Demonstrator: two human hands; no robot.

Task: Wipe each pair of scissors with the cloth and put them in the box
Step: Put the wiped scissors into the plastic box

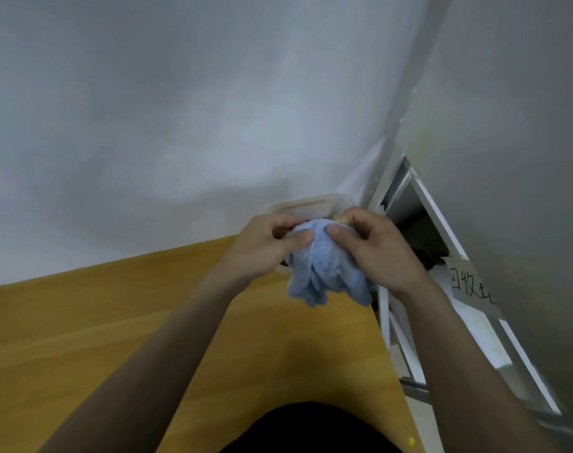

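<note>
A light blue cloth (327,276) hangs bunched between both hands above the far right corner of the wooden table (115,322). My left hand (265,246) grips its left side, thumb pressed on top. My right hand (379,253) grips its right side, and a small yellowish bit (343,219) shows at its fingertips. No scissors can be made out; whatever the cloth wraps is hidden. Behind the hands lies a clear plastic box (308,206) against the wall, mostly covered by them.
A white wall (180,125) runs along the table's far edge. To the right stands a white metal rack (419,197) with a handwritten paper label (471,286). A small yellow scrap (411,440) lies by the table's near right edge.
</note>
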